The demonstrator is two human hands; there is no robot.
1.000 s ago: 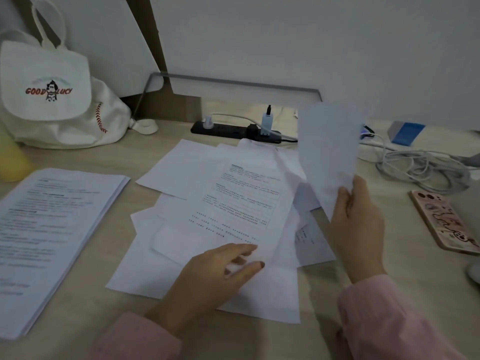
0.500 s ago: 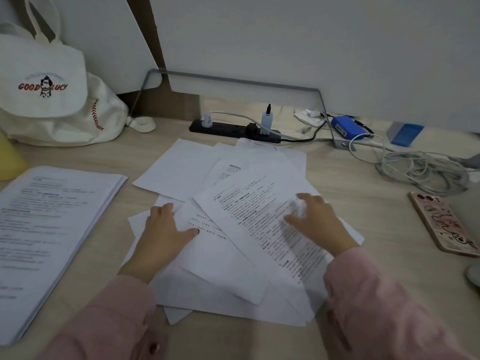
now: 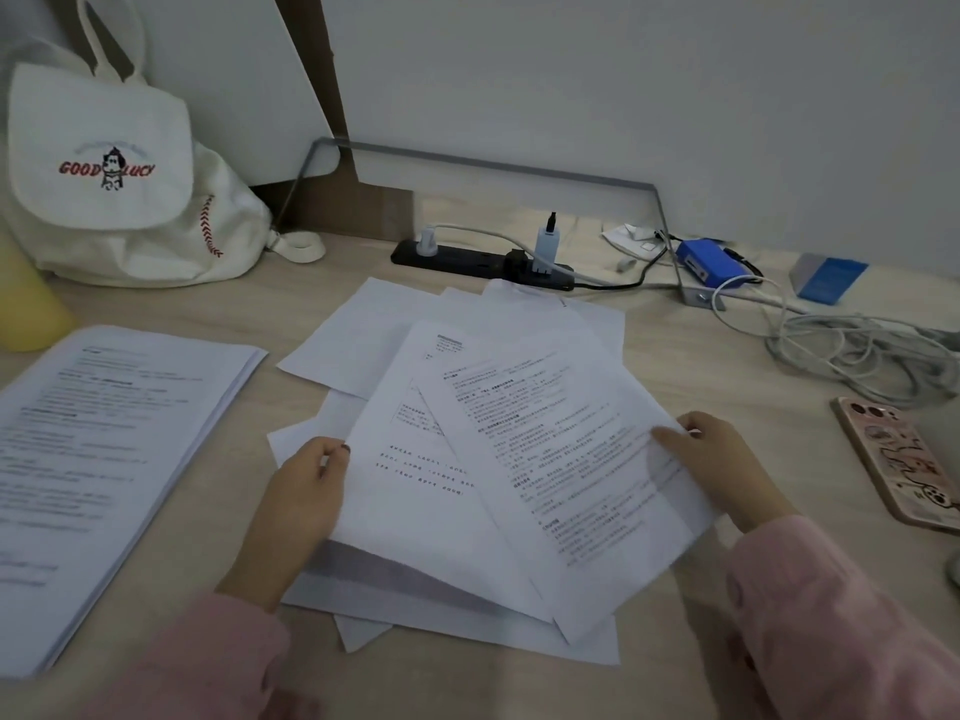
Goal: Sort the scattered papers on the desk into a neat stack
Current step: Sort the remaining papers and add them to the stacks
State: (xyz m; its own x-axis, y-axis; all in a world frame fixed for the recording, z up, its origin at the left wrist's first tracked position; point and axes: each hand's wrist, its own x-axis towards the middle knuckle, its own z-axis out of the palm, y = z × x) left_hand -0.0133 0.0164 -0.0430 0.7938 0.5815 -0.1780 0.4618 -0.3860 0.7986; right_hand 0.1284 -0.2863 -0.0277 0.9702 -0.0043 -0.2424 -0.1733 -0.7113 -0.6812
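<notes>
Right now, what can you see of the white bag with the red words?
The white bag looks like soft canvas. Its flap carries red letters, GOOD and a blurrier word, around a small cartoon figure; red baseball-style stitching curves down its side. A loop handle rises on top. It sits slumped on the desk at the far left.

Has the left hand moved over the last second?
Yes. The left hand went leftward, from the middle of the papers to their left edge, closer to the thick stack at the left.
</notes>
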